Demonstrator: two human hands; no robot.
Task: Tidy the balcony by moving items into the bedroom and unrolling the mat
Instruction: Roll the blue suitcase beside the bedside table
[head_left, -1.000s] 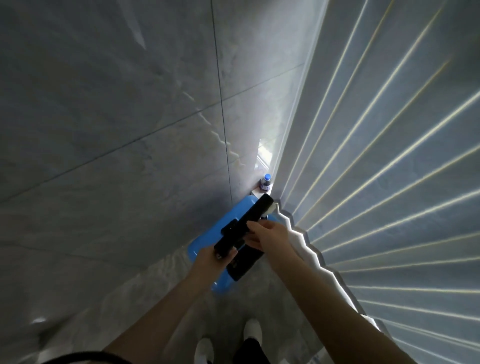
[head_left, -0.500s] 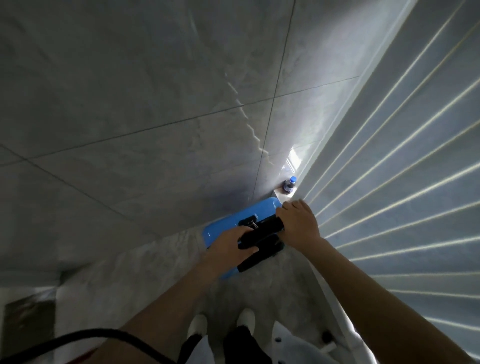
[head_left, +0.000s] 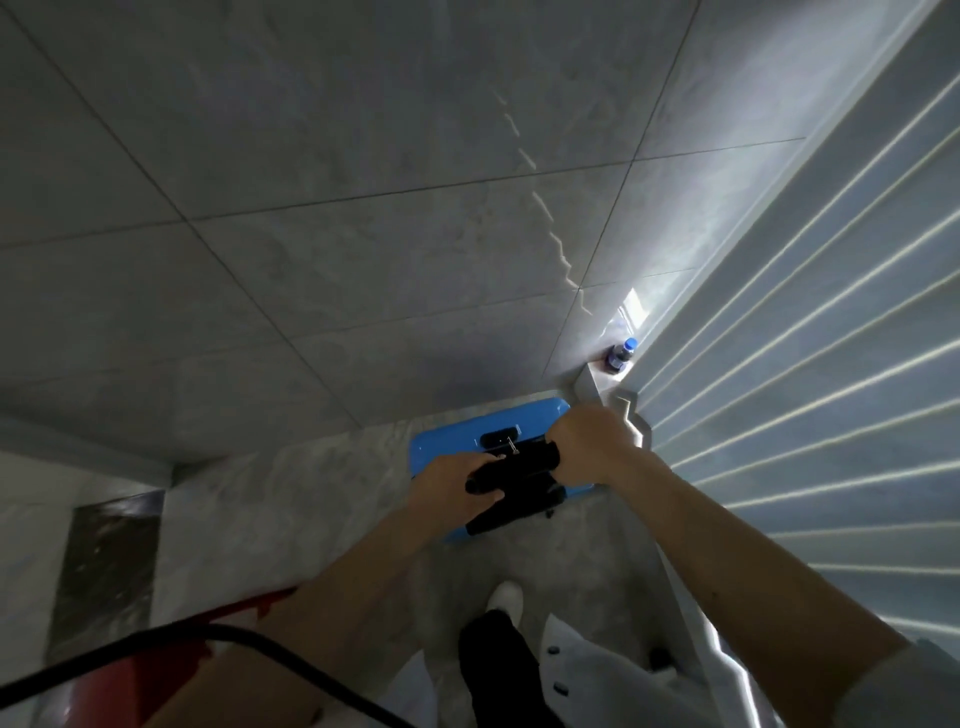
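Both hands held a black roll (head_left: 511, 475) — likely the mat — over a blue case (head_left: 452, 441) on the floor. The left hand (head_left: 449, 486) gripped its end at eight o'clock, thumb curled on top; the right hand (head_left: 589, 447) was wrapped round the end at two o'clock. A bottle (head_left: 619, 356) stood in the corner at one o'clock, beside the blinds (head_left: 831, 364).

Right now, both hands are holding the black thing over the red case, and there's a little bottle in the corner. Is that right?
Not quite. In the head view the case under the black thing is blue, not red. The rest holds: the left hand and right hand both grip the black thing, and a small bottle stands in the corner.
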